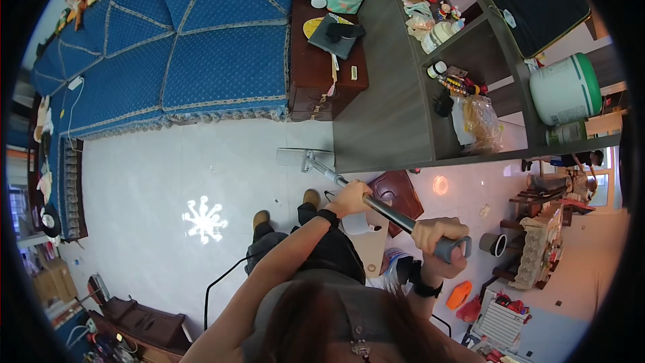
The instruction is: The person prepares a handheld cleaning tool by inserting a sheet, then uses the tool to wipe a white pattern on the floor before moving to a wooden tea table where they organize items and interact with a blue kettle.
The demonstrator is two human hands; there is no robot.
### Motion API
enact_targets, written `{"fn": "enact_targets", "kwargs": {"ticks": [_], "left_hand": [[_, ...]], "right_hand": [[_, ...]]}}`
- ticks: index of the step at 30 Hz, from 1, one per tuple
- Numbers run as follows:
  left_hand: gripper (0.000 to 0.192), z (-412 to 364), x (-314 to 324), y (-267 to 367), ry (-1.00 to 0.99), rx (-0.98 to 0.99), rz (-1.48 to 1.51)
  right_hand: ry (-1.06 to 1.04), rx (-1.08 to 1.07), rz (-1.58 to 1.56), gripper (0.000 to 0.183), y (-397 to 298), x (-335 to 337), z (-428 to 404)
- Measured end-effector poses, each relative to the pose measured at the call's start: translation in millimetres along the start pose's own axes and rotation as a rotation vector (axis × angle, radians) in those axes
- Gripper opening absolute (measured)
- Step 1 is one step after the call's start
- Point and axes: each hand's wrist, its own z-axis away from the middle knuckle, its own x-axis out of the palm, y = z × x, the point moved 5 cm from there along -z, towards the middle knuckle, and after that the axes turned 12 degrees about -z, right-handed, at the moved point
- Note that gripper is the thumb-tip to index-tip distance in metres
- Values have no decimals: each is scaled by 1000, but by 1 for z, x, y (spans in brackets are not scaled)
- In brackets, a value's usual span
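My left hand (350,198) is closed around the middle of a metal mop pole (390,213). Farther back along it, my right hand (439,243) grips the pole's grey plastic handle end. The pole slopes away to a flat mop head (305,157), which rests on the pale glossy floor (151,176) beside the corner of the dark wooden shelving unit. My shoes stand on the floor just short of the mop head.
A blue sofa (221,65) and a reddish wooden cabinet (322,75) line the far side. The shelving unit (383,156) stands at the right. A brown stool (398,196), a waste bin (493,244) and a cloth-covered table (536,242) are further right, with people beyond.
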Motion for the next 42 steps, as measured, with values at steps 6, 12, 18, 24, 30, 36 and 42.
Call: {"fn": "enact_targets", "kwargs": {"ticks": [6, 12, 18, 24, 30, 36, 42], "left_hand": [[23, 21, -23, 2, -35, 82, -29], [20, 21, -55, 25, 113, 141, -96], [23, 13, -72, -43, 346, 169, -105], [25, 4, -75, -58, 308, 123, -107], [27, -2, -37, -57, 138, 77, -133], [23, 12, -11, -24, 71, 198, -92], [26, 41, -2, -15, -5, 210, -108]], "right_hand": [[-64, -10, -7, 47, -1, 37, 1], [-122, -130, -33, 44, -24, 52, -6], [-126, -66, -57, 48, 31, 48, -13], [-217, 45, 97, 53, 67, 34, -10], [-147, 41, 137, 56, 52, 9, 11], [-64, 56, 199, 54, 34, 14, 46], [-5, 4, 200, 50, 29, 30, 80]]}}
